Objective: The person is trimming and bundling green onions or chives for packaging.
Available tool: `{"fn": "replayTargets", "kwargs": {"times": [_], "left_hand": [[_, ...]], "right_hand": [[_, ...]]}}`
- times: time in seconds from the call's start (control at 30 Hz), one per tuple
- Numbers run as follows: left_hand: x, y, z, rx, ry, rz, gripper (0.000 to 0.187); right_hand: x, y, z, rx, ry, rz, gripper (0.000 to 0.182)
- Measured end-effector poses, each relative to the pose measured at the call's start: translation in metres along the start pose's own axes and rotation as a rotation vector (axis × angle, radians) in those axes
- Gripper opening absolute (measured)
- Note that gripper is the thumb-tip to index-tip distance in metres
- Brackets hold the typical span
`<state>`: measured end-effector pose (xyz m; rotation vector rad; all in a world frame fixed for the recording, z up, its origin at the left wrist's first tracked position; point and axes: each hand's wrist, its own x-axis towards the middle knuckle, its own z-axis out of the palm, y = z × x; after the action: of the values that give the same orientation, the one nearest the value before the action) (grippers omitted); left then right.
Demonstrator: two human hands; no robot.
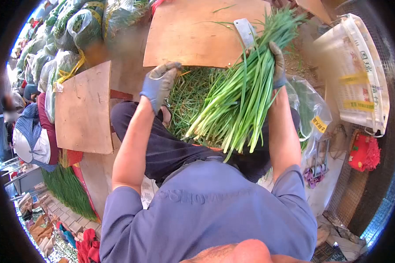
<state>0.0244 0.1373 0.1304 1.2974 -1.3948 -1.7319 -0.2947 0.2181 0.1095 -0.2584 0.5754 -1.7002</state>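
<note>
A large bunch of long green stalks with pale ends [239, 98] lies slanted over my lap, its leafy tips toward the upper right. My right hand [278, 65], in a dirty blue-grey glove, is wrapped round the bunch's right side. My left hand [161, 83], gloved alike, is left of the bunch and apart from it; its fingers are curled together near a thin yellowish strip [184, 72]. Behind the bunch, a metal cleaver blade [245, 33] rests on the wooden board [188, 35]. Loose green trimmings [186, 98] lie below the board, between my knees.
Plastic bags of greens [84, 28] are piled at the upper left. A second wooden board [85, 109] stands at the left, near another person [33, 136]. More greens [68, 188] lie lower left. At the right are a clear bag [314, 103], a white sack [353, 74] and a red item [363, 151].
</note>
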Motion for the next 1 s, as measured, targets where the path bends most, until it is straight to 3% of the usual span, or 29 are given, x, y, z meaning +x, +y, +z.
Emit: {"fn": "replayTargets", "kwargs": {"times": [0.03, 0.1, 0.17, 0.27, 0.37, 0.43, 0.53, 0.67, 0.73, 0.77, 0.8, 0.83, 0.87, 0.9, 0.93, 0.97, 1.0], "left_hand": [[0.007, -0.020, -0.018, 0.132, -0.065, 0.024, 0.020], [0.019, -0.059, -0.052, 0.395, -0.192, 0.081, 0.021], [0.013, -0.076, -0.064, 1.497, -0.629, 0.391, 0.024], [-0.012, -0.076, -0.057, 1.376, -0.836, -0.016, 0.043], [0.032, -0.093, -0.075, 1.218, -0.312, 0.487, 0.054], [0.055, -0.052, -0.064, 0.639, -0.229, 0.228, 0.056], [0.075, -0.040, -0.035, -0.217, -0.311, 0.113, 0.070], [0.084, -0.007, -0.022, -0.594, -0.579, -0.030, 0.095], [0.091, 0.001, -0.019, -0.512, -0.595, -0.040, 0.097], [0.094, 0.002, -0.018, -0.473, -0.600, -0.047, 0.098], [0.106, 0.003, -0.019, 0.003, -0.414, 0.108, 0.090], [0.116, -0.004, -0.018, 0.241, -0.225, 0.098, 0.085], [0.126, -0.016, -0.016, 0.477, -0.035, 0.089, 0.080], [0.136, -0.030, -0.013, 0.711, 0.156, 0.085, 0.075], [0.147, -0.046, -0.017, 0.647, 0.228, 0.152, 0.073], [0.157, -0.065, -0.029, 0.580, 0.302, 0.218, 0.070], [0.162, -0.075, -0.036, 0.526, 0.333, 0.244, 0.069]], "right_hand": [[0.013, -0.001, -0.007, 0.033, 0.049, 0.068, 0.045], [0.025, 0.001, 0.012, 0.027, 0.040, 0.012, 0.042], [0.044, 0.000, 0.012, -0.015, 0.026, 0.045, 0.041], [0.068, -0.002, 0.018, -0.015, 0.090, 0.121, 0.043], [0.082, 0.003, 0.032, -0.124, 0.074, 0.073, 0.043], [0.089, 0.012, 0.043, -0.128, 0.046, 0.113, 0.040], [0.105, 0.031, 0.061, -0.109, 0.009, 0.171, 0.043], [0.141, 0.059, 0.089, -0.089, -0.118, 0.241, 0.049], [0.170, 0.064, 0.086, -0.077, -0.208, 0.281, 0.047], [0.183, 0.066, 0.079, -0.318, -0.073, 0.166, 0.048], [0.195, 0.070, 0.069, -0.556, 0.063, 0.054, 0.049], [0.207, 0.076, 0.054, -0.790, 0.205, -0.060, 0.050], [0.230, 0.077, -0.003, -0.871, 0.403, -0.131, 0.048], [0.227, 0.071, -0.031, -0.827, 0.470, -0.237, 0.046], [0.223, 0.065, -0.057, -0.788, 0.533, -0.345, 0.046], [0.192, 0.062, -0.054, -0.628, 0.456, -0.479, 0.047], [0.162, 0.060, -0.049, -0.682, 0.472, -0.494, 0.048]]}}
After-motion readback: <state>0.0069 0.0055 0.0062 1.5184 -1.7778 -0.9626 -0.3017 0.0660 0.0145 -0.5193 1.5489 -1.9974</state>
